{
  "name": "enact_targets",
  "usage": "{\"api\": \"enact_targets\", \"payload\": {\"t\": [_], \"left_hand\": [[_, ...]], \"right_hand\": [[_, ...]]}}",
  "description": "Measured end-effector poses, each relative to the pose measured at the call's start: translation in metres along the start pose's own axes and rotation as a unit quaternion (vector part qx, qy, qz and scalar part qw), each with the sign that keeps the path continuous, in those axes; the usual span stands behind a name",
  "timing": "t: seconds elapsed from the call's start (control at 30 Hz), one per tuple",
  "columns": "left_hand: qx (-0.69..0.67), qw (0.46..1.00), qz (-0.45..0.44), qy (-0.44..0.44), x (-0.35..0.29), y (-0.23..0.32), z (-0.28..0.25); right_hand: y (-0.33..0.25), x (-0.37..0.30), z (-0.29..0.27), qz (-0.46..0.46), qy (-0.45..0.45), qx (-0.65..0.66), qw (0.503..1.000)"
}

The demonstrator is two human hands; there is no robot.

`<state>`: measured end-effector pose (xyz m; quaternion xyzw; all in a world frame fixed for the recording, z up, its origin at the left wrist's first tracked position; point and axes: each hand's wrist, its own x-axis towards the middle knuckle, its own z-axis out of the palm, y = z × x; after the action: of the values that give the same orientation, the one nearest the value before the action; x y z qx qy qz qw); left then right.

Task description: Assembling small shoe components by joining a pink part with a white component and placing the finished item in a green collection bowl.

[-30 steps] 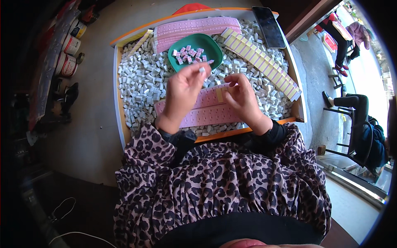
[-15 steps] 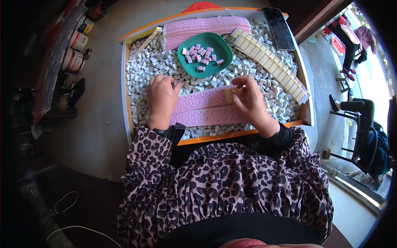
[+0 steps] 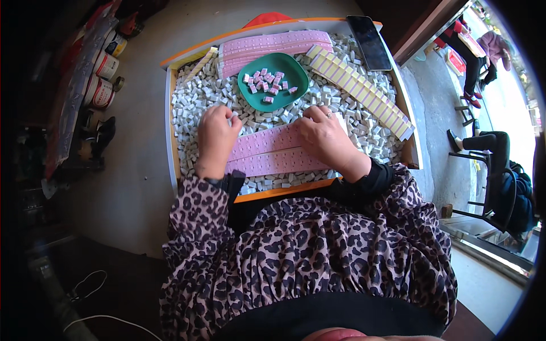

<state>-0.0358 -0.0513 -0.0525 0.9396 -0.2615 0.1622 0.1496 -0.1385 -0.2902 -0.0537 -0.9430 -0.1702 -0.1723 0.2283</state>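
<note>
Two pink printed sheets (image 3: 259, 165) lie overlapping on a bed of small white blocks (image 3: 193, 105) in a shallow tray. At their left end my left hand (image 3: 216, 141) is closed, with a small white block (image 3: 231, 120) showing between thumb and forefinger. My right hand (image 3: 329, 139) presses down on the upper sheet, its fingertips drawn together; whatever they grip is hidden beneath them. Beyond the hands sits a green dish (image 3: 278, 104) holding several small pink-faced blocks (image 3: 265, 82).
A stack of pink sheets (image 3: 273, 42) lies along the tray's far side. Yellow striped strips (image 3: 361, 88) slant down the right, near a black phone (image 3: 368, 42) on the far right corner. The tray's orange edge (image 3: 284, 190) runs close to my body. People sit outside at right.
My right hand has moved left and down onto the pink sheet, covering the small yellow piece seen there before. A white block now shows in my left fingers. The view has shifted slightly.
</note>
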Motion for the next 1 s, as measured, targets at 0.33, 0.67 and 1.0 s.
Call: {"api": "enact_targets", "payload": {"t": [0.33,0.67,1.0], "left_hand": [[-0.650,0.719,-0.219,-0.111,-0.030,0.073,0.019],[-0.642,0.716,-0.239,-0.134,-0.034,0.073,0.025],[-0.739,0.639,-0.209,-0.049,-0.025,0.083,0.009]], "right_hand": [[-0.004,0.007,-0.002,-0.007,-0.099,-0.026,0.995],[0.002,-0.009,-0.018,-0.045,-0.058,0.114,0.991],[0.001,-0.011,-0.002,0.259,0.036,0.560,0.786]]}}
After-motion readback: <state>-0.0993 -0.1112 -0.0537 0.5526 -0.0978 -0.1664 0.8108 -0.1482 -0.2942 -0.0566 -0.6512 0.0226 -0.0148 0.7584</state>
